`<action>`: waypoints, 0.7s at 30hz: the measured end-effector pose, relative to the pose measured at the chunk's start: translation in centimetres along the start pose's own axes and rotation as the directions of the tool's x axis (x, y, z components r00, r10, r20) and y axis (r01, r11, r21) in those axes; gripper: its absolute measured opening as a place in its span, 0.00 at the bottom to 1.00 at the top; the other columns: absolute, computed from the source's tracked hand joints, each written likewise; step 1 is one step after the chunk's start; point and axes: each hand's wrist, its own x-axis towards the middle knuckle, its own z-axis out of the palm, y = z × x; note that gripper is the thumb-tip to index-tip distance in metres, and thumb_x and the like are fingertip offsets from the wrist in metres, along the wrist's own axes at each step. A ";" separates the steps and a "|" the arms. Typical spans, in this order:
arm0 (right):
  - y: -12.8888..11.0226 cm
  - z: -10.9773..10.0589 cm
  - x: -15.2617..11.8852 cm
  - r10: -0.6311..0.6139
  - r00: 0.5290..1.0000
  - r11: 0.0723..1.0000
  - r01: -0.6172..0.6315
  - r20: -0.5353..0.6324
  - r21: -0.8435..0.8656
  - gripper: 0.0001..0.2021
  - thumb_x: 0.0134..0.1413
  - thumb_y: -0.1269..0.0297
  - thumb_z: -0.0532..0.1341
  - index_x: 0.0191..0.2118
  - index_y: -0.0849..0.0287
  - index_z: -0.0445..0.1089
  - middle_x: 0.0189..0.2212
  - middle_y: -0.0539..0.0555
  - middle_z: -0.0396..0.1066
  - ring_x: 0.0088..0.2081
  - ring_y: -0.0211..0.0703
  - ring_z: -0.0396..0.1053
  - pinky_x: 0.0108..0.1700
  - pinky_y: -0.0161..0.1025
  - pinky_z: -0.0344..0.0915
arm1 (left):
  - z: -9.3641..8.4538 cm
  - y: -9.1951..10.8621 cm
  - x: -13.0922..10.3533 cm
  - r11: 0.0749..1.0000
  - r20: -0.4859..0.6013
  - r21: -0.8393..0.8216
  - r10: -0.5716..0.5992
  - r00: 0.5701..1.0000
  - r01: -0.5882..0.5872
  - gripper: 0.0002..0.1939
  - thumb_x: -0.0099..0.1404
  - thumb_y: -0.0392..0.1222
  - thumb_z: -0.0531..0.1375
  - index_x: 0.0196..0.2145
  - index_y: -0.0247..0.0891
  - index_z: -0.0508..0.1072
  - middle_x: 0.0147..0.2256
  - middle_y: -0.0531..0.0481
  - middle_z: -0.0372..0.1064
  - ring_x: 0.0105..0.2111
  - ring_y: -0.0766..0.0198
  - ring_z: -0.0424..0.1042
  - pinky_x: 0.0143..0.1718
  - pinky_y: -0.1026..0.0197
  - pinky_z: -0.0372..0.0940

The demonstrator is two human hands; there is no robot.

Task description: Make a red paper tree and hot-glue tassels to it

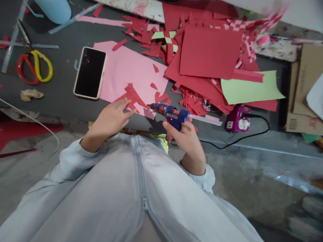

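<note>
My right hand (185,136) is wrapped round the handle of a blue glue gun (174,115), which has a clear glue stick (205,120) coming out of its back. The gun's nozzle points left, at the edge of a red woven paper piece (132,95). On that piece's lower left part rest the fingers of my left hand (114,117), spread apart and flat. Beneath it lies a pink paper sheet (136,72) with small red scraps on top.
Left of the pink sheet are a phone (91,73) and scissors (35,65). Red paper sheets (210,52), strips and a green sheet (252,87) lie to the right. A purple power socket (238,120) with a black cord sits near the front edge; cardboard (306,87) is far right.
</note>
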 end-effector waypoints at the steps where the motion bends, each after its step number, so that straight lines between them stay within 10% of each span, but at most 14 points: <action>1: 0.0 0.0 0.0 0.027 1.000 0.999 -0.027 0.006 0.024 0.22 0.58 0.42 0.58 0.23 0.53 0.60 0.12 0.47 0.63 0.17 0.40 0.64 0.24 0.38 0.63 | -0.2 0.0 0.0 1.000 0.010 -0.011 0.003 1.000 -0.003 0.19 0.66 0.35 0.56 0.53 0.38 0.74 0.59 0.34 0.65 0.60 0.45 0.65 0.58 0.44 0.65; 21: 0.8 1.0 0.0 0.001 0.989 1.000 -0.005 -0.148 -0.024 0.18 0.55 0.43 0.59 0.29 0.54 0.67 0.14 0.47 0.64 0.18 0.43 0.65 0.23 0.38 0.61 | 0.5 -0.1 0.1 0.999 -0.041 -0.021 0.026 0.999 -0.027 0.17 0.71 0.41 0.54 0.54 0.39 0.73 0.57 0.36 0.64 0.57 0.46 0.66 0.54 0.44 0.65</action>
